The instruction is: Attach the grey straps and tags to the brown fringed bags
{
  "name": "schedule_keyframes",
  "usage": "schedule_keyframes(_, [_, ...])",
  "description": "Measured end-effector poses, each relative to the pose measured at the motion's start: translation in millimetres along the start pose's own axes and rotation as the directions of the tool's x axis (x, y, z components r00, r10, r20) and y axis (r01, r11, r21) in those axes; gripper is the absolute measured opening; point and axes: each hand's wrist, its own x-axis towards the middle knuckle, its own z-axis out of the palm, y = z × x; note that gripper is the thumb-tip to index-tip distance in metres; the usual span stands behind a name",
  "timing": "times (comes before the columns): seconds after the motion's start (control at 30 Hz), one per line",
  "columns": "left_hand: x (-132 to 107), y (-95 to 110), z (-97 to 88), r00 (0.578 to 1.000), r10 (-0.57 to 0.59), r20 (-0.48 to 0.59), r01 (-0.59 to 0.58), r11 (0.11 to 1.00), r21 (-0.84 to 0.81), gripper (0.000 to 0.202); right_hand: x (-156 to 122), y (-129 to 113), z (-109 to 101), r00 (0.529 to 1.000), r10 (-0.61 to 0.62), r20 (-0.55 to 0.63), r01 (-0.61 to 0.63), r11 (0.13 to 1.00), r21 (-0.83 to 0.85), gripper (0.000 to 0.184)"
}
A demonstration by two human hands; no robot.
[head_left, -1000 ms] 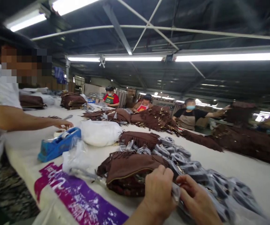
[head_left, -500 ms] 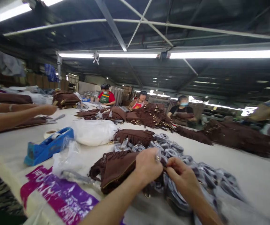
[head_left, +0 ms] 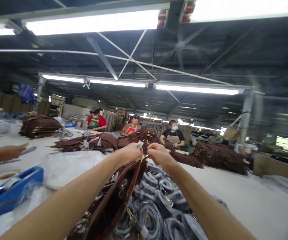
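Observation:
A brown bag [head_left: 110, 203] hangs from my two hands with its zipped mouth open, showing a dark inside and a gold zip along the edge. My left hand [head_left: 130, 152] is closed on the top end of the bag, and a small whitish piece shows by its fingers. Close beside it, my right hand [head_left: 159, 154] pinches the gold zip end at the same corner. The fingertips are partly hidden, so the zip pull itself cannot be made out. Below and to the right of the bag lie several coiled straps [head_left: 150, 215] in clear plastic, with gold clasps.
A blue tape dispenser [head_left: 11, 193] and white plastic [head_left: 74, 166] lie at the left. Brown fringed pieces [head_left: 84, 143] and a brown stack [head_left: 40, 126] spread over the white table [head_left: 224, 190]. Another person's hand [head_left: 5, 153] is at far left; several people stand across the table.
The view has tilted up and turned right. Both hands have lifted the bag, which now hangs with its mouth open, where before it lay nearer the table with its outside showing.

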Motion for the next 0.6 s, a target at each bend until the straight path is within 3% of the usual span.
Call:
schedule_keyframes(0.17, [-0.1,-26.6,10.3,0.995,-0.079,-0.057,0.074,0.993,-0.087,0.014,4.5,15.4,21.9,1.000,-0.018,0.016,0.018,1.000,0.004,0.008])
schedule_keyframes(0.3, [8.0,-24.7,11.0,0.986,-0.042,-0.162,0.015,0.987,-0.163,0.013,26.2,9.8,23.3,0.999,0.018,-0.027,-0.016,0.998,0.057,0.009])
schedule_keyframes(0.4, [4.5,-26.7,21.9,0.981,-0.041,-0.191,0.001,0.979,-0.204,0.014,33.0,11.6,19.5,0.999,0.020,-0.032,-0.018,0.998,0.060,0.011])
schedule_keyframes(0.5, [-7.8,-40.6,42.2,0.987,-0.060,-0.152,0.022,0.971,-0.238,0.012,20.8,26.6,14.6,0.999,0.033,0.041,-0.034,0.999,0.034,0.011])
schedule_keyframes(0.6, [-19.7,-53.8,61.1,0.979,-0.004,-0.206,-0.036,0.981,-0.192,0.016,0.7,42.8,4.6,0.984,0.048,0.171,-0.046,0.999,-0.015,0.012])
